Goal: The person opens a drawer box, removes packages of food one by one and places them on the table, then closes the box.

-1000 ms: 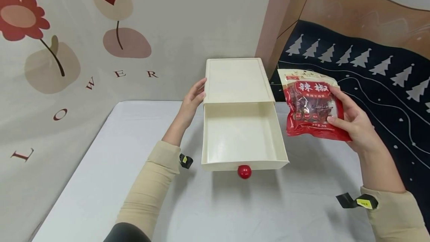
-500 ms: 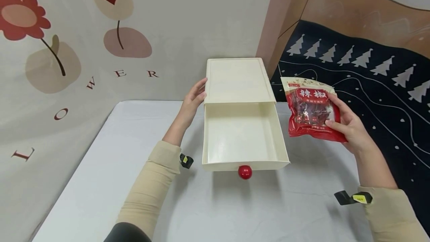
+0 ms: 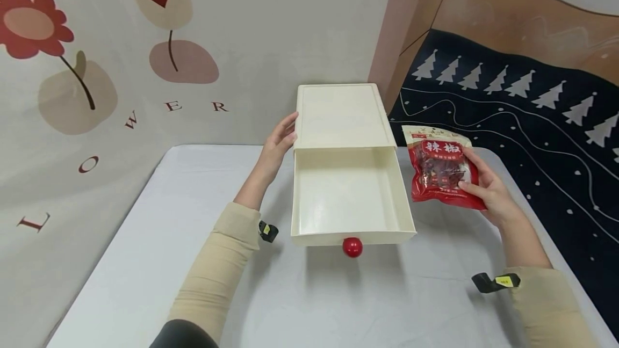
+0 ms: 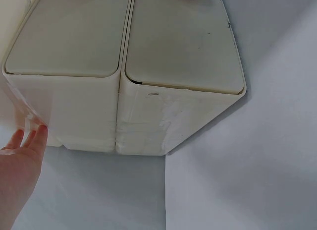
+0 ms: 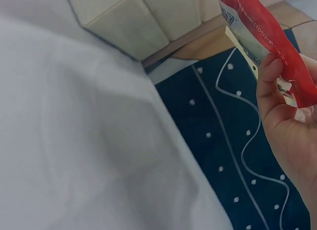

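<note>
A red and cream bag of dried chili peppers (image 3: 442, 168) is pinched along its right side by my right hand (image 3: 493, 197), thumb on the front. It hangs right of a cream drawer box whose top drawer (image 3: 345, 192) is pulled out, with nothing lying inside. The drawer has a round red knob (image 3: 352, 247). With extended fingers, my left hand (image 3: 276, 146) touches the left side of the box's casing (image 3: 343, 114). In the left wrist view these fingers (image 4: 34, 141) rest against the casing wall. The right wrist view catches the bag's red back (image 5: 270, 34).
A white cloth (image 3: 203, 187) covers the table, which has an edge at the right. Behind stands a pale wall sheet (image 3: 261, 31) with flower prints. Dark blue fabric with white trees (image 3: 561, 149) lies beyond the right edge.
My right hand has moved left and slightly down with the bag, closer to the drawer. The left hand and the drawer have stayed in place.
</note>
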The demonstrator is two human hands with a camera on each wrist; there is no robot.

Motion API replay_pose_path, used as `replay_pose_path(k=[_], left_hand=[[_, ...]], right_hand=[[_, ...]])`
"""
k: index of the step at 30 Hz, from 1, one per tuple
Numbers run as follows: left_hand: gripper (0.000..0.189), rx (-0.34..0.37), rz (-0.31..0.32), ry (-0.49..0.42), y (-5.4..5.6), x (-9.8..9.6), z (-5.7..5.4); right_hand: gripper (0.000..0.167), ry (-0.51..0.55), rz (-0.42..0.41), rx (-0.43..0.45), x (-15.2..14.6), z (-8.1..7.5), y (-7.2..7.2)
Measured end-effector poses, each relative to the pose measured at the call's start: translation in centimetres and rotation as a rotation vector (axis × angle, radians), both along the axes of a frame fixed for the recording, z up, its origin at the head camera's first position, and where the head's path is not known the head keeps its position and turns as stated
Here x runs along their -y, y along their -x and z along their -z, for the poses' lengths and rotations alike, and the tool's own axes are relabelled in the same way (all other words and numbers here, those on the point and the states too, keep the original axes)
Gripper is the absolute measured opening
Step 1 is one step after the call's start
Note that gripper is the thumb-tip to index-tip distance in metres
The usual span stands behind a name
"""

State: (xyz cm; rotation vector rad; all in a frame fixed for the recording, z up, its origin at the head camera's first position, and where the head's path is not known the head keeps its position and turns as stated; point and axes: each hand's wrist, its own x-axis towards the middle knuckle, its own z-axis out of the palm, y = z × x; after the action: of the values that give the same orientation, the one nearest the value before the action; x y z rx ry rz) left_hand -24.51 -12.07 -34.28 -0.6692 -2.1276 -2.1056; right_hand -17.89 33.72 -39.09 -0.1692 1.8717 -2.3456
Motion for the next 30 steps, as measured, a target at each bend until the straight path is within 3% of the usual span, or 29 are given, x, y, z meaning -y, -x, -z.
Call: replay_pose_path(k=[14,30], left_hand=[[0.056,0.009,0.008,-0.015,0.0,-0.1,0.1],[0.058,0.001,-0.001,0.000,0.1,-0.1,0.2]], right_hand=[[0.074,-0.111,-0.029,0.004,-0.2,3.6,1.1],[0.075,-0.348,0.009,0.029,-0.4,5.3,2.3]])
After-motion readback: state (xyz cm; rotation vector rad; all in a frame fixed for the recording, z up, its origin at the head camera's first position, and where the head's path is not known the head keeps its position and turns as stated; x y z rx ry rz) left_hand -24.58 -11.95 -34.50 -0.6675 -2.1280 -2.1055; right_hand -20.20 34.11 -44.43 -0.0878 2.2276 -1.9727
